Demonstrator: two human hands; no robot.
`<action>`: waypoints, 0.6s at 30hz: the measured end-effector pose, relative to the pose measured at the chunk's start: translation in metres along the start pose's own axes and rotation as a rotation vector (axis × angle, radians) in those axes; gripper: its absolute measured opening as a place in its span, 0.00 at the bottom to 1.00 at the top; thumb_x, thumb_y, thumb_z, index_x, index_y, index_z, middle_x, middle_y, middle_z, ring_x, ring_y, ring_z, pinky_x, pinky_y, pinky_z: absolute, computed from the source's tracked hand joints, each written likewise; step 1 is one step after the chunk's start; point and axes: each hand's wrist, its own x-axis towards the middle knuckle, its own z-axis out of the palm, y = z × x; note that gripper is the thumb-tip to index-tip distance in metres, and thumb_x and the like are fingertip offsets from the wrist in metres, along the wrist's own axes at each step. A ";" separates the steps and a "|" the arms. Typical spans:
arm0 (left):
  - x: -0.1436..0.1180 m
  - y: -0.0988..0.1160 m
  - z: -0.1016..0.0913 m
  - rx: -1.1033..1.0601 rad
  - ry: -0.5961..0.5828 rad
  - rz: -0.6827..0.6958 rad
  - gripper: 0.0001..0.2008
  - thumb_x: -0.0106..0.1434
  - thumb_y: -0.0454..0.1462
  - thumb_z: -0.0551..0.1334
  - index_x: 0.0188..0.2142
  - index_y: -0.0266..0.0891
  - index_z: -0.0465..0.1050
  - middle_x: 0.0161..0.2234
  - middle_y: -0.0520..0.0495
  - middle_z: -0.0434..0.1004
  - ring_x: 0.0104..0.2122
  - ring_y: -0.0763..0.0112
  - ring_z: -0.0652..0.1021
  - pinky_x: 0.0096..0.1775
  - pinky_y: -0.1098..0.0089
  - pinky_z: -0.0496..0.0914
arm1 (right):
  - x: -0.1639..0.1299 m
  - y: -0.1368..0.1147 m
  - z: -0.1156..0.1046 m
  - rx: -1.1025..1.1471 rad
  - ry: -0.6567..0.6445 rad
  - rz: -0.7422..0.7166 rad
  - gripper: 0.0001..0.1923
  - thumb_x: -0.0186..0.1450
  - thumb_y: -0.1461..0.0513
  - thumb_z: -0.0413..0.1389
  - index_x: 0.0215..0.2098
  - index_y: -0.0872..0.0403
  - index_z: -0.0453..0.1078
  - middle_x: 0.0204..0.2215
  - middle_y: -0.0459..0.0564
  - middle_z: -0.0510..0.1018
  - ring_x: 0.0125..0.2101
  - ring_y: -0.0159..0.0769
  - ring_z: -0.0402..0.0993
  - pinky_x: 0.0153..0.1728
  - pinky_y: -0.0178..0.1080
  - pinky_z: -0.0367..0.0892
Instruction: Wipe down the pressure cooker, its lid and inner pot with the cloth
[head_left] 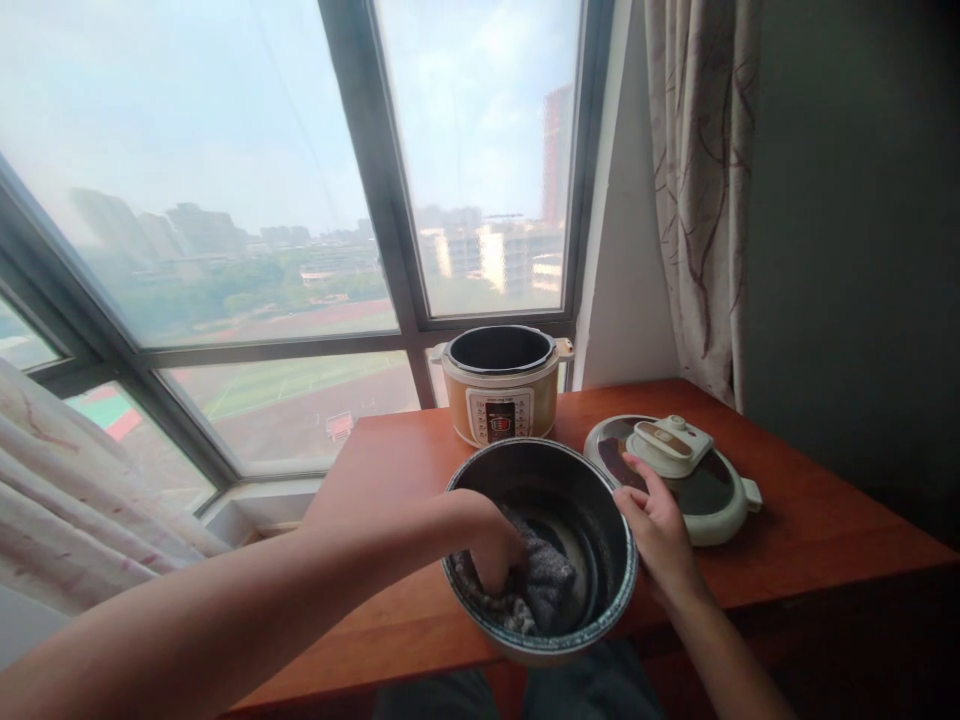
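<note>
Inside the pot (600, 610), left hand (495, 555) presses a grey cloth (547, 585).

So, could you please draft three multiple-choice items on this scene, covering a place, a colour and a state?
1. Where is the grey cloth?
A. Inside the inner pot
B. On the lid
C. On the windowsill

2. What colour is the table?
A. White
B. Reddish-brown
C. Black

3. How does the cooker stand?
A. Lid shut
B. On its side
C. Open, lid off

Answers: 1 A, the left hand presses it inside while the right hand holds the rim; 2 B, its wood shows red-brown; 3 C, the lid lies beside it.
</note>
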 end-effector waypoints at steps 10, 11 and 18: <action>0.023 0.000 0.030 0.302 0.305 -0.409 0.36 0.61 0.32 0.59 0.69 0.43 0.57 0.62 0.21 0.64 0.51 0.27 0.75 0.40 0.37 0.72 | 0.008 0.005 0.008 -0.047 -0.027 -0.108 0.38 0.56 0.57 0.58 0.63 0.61 0.61 0.18 0.36 0.59 0.19 0.29 0.53 0.22 0.34 0.55; 0.026 -0.003 0.028 0.286 0.328 -0.399 0.36 0.63 0.31 0.57 0.70 0.43 0.54 0.62 0.20 0.63 0.51 0.27 0.75 0.40 0.37 0.72 | 0.008 0.006 0.009 -0.054 -0.026 -0.116 0.38 0.56 0.57 0.58 0.64 0.61 0.60 0.18 0.36 0.59 0.20 0.30 0.54 0.22 0.34 0.56; 0.050 -0.015 -0.003 0.103 0.408 -0.301 0.49 0.51 0.38 0.71 0.68 0.27 0.53 0.59 0.21 0.66 0.53 0.38 0.76 0.53 0.52 0.70 | 0.007 0.009 0.013 -0.071 -0.034 -0.147 0.38 0.58 0.57 0.56 0.64 0.61 0.59 0.18 0.36 0.58 0.20 0.30 0.54 0.23 0.35 0.57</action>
